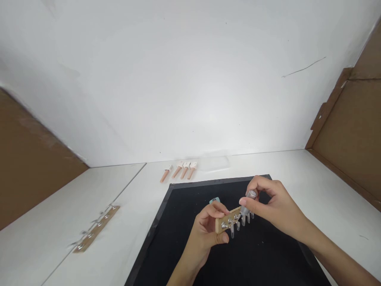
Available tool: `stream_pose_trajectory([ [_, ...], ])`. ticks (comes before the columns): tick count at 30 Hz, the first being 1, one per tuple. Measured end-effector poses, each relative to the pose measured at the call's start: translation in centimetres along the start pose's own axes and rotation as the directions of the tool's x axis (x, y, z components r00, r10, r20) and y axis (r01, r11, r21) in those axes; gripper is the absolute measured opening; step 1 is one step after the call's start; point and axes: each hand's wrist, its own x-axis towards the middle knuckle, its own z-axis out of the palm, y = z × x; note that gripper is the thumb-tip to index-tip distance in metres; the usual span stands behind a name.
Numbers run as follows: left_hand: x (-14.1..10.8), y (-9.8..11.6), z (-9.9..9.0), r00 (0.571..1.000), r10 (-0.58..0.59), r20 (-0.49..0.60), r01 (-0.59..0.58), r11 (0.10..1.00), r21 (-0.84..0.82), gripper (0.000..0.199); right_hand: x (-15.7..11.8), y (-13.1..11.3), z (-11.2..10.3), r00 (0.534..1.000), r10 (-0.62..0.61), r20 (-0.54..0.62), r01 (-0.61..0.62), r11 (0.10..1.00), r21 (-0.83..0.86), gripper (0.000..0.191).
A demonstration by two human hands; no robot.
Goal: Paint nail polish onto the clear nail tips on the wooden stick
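Observation:
My left hand (pixel 208 228) grips the left end of a tan strip (pixel 222 225), fingers above and thumb below. Along the strip's face runs a row of silvery knobs, and several clear nail-shaped tips (pixel 232 230) stick out from its lower side. My right hand (pixel 264 198) pinches a small greyish cylinder (pixel 251 194) between thumb and fingers. The lower end of the cylinder is at the strip's right part, over the clear tips; whether it touches them I cannot tell. Just behind my left hand, a small light-blue object (pixel 214 200) lies on the black mat (pixel 190 222), partly hidden.
Several bottles with pinkish handles and white ends (pixel 185 170) lie behind the mat, beside a clear flat tray (pixel 214 163). A second tan strip with clear tips (pixel 98 228) rests on the white table (pixel 133 214) at the left. Brown cardboard panels (pixel 351 131) stand at both sides.

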Motion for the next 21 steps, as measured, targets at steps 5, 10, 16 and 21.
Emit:
stream_pose_trajectory([
  [5, 0.23, 0.42, 0.57, 1.0, -0.012, -0.017, 0.012, 1.0, 0.009, 0.028, 0.08, -0.41, -0.06, 0.993, 0.033, 0.116, -0.033, 0.999, 0.0, 0.027],
  [10, 0.06, 0.44, 0.49, 1.0, -0.003, -0.029, 0.003, 1.0, 0.009, 0.029, 0.09, -0.05, 0.1, 1.0, 0.018, 0.022, -0.018, 1.0, -0.011, 0.025],
  [16, 0.21, 0.57, 0.57, 1.0, -0.019, -0.002, 0.019, 1.0, -0.01, 0.028, 0.05, -0.38, 0.1, 0.995, 0.037, 0.096, -0.035, 0.999, -0.016, 0.026],
  [21, 0.11, 0.44, 0.5, 1.0, -0.018, -0.014, 0.018, 0.999, -0.031, 0.028, 0.07, -0.27, 0.16, 1.0, 0.022, 0.003, -0.022, 1.0, -0.01, 0.026],
])
